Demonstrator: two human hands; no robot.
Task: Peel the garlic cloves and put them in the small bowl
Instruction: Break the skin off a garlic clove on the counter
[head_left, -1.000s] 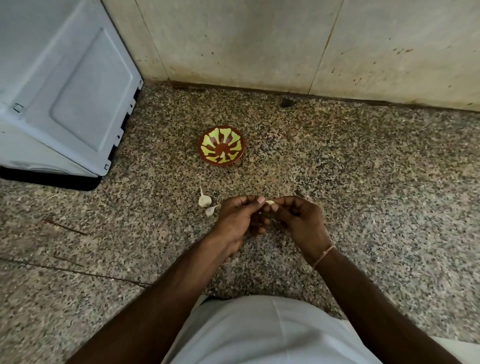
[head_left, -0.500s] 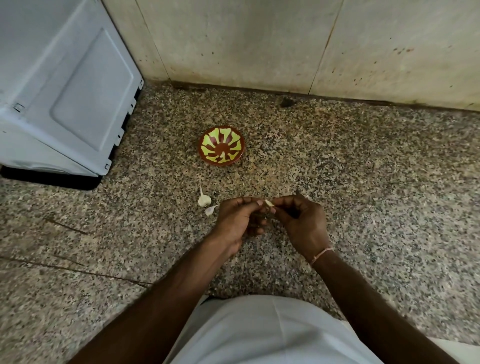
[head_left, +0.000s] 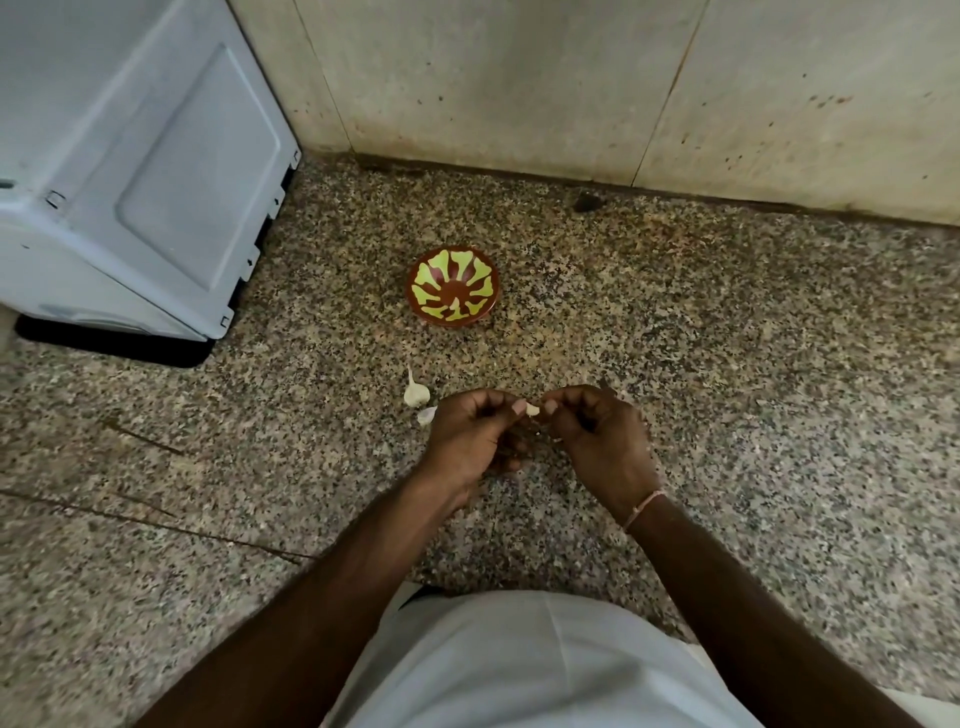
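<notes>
A left hand (head_left: 475, 441) and right hand (head_left: 597, 441) pinch one garlic clove (head_left: 532, 409) between their fingers above a speckled stone floor (head_left: 727, 364). At 12 o'clock sits the small bowl (head_left: 453, 286), apparently empty; at 10 o'clock lie a garlic piece (head_left: 415, 394) and a loose clove (head_left: 427, 415).

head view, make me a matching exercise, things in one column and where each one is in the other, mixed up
Things:
1. small brown bowl with yellow-green pattern
2. pale garlic clove being peeled
3. whole white garlic clove with a stem tip
4. light grey appliance

Places:
A. pinched between both hands
B. on the speckled floor just left of the left hand
C. far left, against the wall
D. on the floor beyond the hands

Pairs: 1-D, 2-A, 3-B, 4-C
</notes>
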